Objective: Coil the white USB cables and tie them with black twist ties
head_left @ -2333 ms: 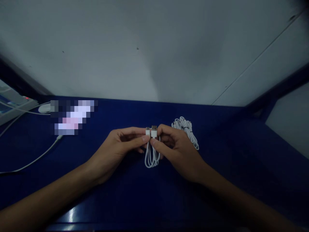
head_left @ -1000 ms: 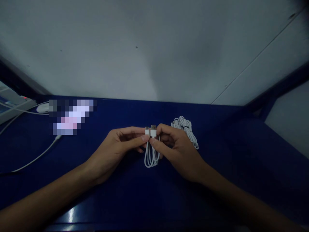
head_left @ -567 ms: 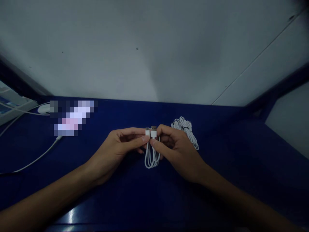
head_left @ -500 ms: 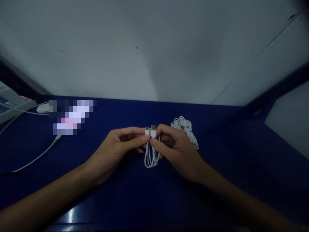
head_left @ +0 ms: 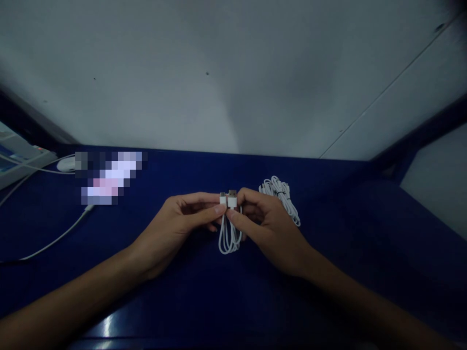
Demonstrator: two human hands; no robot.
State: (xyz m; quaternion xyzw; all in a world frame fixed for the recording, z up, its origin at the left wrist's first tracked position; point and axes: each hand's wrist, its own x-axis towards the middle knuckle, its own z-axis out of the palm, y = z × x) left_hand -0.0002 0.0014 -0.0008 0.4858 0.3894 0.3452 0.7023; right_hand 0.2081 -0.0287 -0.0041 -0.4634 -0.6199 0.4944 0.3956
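Between my two hands a white USB cable (head_left: 226, 240) hangs in a coiled bundle, its two plugs side by side and pointing away from me. My left hand (head_left: 184, 214) pinches the smaller, narrow plug between thumb and fingers. My right hand (head_left: 262, 216) grips the cable at the wider USB plug, thumb just below its white housing. Parts of the coil behind my right fingers are hidden. Just beyond that hand lies a pile of white cables (head_left: 280, 194), bundled with dark ties.
A blue table (head_left: 204, 301) spreads below, meeting a pale wall panel (head_left: 164, 97) at the back. At the left lie a pixelated bright device (head_left: 113, 177) with a white cord (head_left: 62, 243), a white rounded object (head_left: 66, 164) and a white power strip (head_left: 32, 163).
Both hands keep the same hold on the cable. The whole view has shifted very slightly; nothing else differs visibly.
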